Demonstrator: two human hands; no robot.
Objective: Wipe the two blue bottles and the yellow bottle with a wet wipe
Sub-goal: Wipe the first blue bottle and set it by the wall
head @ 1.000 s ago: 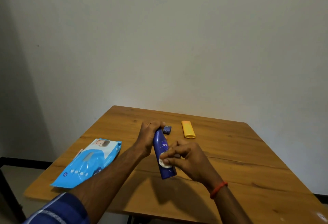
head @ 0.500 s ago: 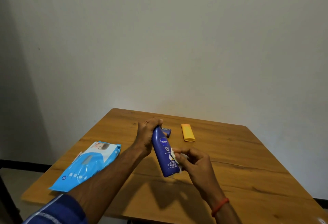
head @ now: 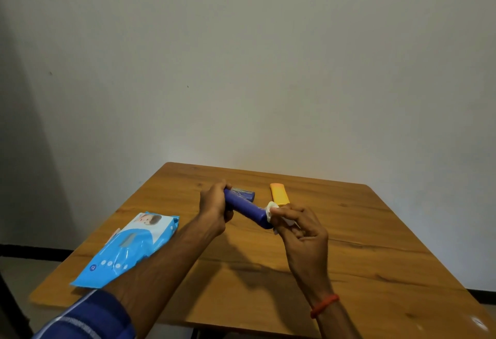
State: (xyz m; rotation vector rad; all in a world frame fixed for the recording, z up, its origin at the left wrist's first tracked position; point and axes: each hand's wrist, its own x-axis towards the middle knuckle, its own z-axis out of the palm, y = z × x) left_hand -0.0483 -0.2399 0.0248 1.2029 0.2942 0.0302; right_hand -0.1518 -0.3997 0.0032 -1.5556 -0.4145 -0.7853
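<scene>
While the left hand grips one end of a blue bottle, fingers wrapped tight round it, the bottle sits lifted off the table, tilted w/ its far end lower and toward the right. Right hand has its fingers pinched shut on a small white wet wipe, pressed against that lower end of the bottle. No brand text can be read on the bottle at this angle.

Count: 2 blue bottles, 1 yellow bottle, 1 wipe pack. The 2nd blue bottle lies flat on the table just behind the held one, partly hidden by it and by the left hand; some pale marks on it, too blurred to read. Yellow bottle lies flat just beside it to the right, near the right hand's fingertips, plain surface, no writing visible.

Wipe pack lies flat at the table's left side, well apart from the bottles: light blue w/ a picture at its top end, white dots and a small round dark-blue mark near the lower end; text not legible. An orange band circles the right wrist; a blue striped sleeve covers the left arm.
</scene>
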